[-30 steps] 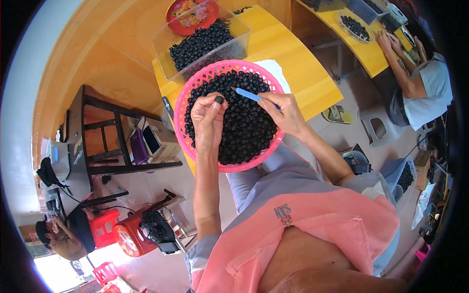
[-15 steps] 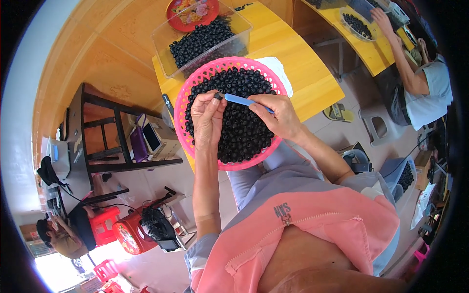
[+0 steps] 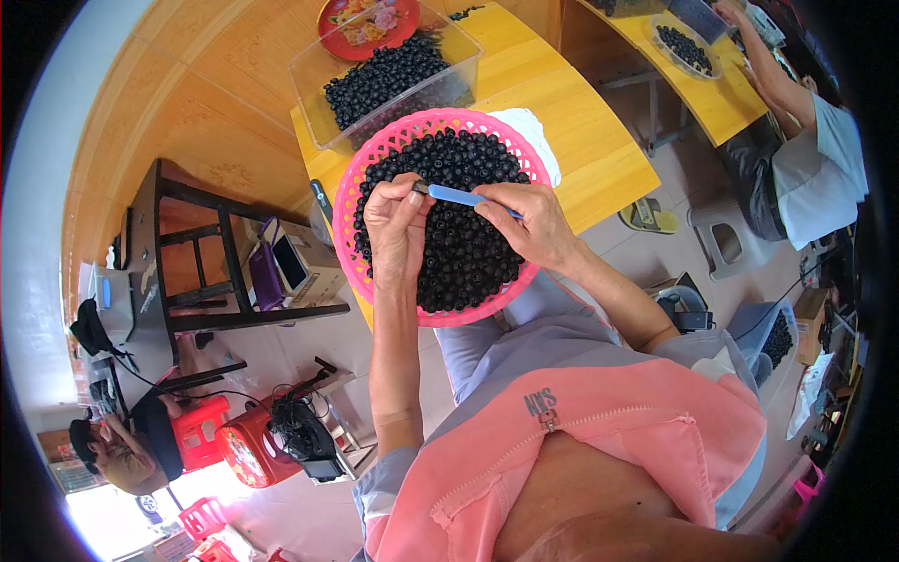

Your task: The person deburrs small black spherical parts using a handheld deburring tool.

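A pink plastic basket [image 3: 537, 155] holds a heap of round black beads [image 3: 473, 239]; some show a hole. Over it, my left hand [image 3: 395, 229] pinches one small dark bead [image 3: 420, 186] between thumb and fingertips. My right hand [image 3: 534, 220] is closed around a slim tool with a blue handle [image 3: 454, 195]. The tool's tip meets the pinched bead, and its working end is too small to make out.
Behind the basket, a clear plastic bin [image 3: 468, 70] of black beads stands on the yellow table [image 3: 581, 122], beside a red floral plate [image 3: 342, 19]. A white cloth [image 3: 534, 136] lies at the basket's right. Another person [image 3: 815, 169] works at a second table, far right.
My hands stay almost in place, with the tool's tip still at the bead. The person at the far right has drawn an arm back from the bowl of beads.
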The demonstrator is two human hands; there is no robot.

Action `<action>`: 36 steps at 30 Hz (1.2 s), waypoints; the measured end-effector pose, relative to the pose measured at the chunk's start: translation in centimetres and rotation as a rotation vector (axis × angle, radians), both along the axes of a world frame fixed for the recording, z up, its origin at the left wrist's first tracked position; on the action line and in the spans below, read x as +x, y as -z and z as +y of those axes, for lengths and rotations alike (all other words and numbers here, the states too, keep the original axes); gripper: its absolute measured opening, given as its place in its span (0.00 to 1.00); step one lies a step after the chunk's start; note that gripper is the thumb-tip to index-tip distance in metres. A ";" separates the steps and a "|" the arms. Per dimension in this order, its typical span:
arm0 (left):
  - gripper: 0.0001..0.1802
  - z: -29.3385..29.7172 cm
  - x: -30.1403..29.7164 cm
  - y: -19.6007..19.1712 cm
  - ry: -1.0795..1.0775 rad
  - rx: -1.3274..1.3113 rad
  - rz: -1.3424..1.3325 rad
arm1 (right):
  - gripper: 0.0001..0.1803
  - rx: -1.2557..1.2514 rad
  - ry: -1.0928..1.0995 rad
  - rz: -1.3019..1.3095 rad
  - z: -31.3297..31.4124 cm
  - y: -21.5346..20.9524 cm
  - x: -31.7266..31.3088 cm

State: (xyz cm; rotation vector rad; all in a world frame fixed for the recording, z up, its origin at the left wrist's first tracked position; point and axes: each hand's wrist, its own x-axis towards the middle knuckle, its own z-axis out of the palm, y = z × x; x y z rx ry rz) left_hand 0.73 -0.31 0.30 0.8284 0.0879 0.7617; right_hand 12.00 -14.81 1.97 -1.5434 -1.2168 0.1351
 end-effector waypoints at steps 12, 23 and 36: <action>0.07 0.1 -0.3 -0.5 0.059 0.018 -0.083 | 0.09 -0.124 0.116 0.050 -1.3 0.0 1.4; 0.08 0.7 -0.1 0.2 0.162 -0.273 -0.129 | 0.10 -0.014 0.224 -0.052 -0.4 2.9 1.6; 0.04 5.0 1.3 -0.3 0.018 -0.182 0.208 | 0.11 0.100 0.237 0.087 -0.8 2.9 1.7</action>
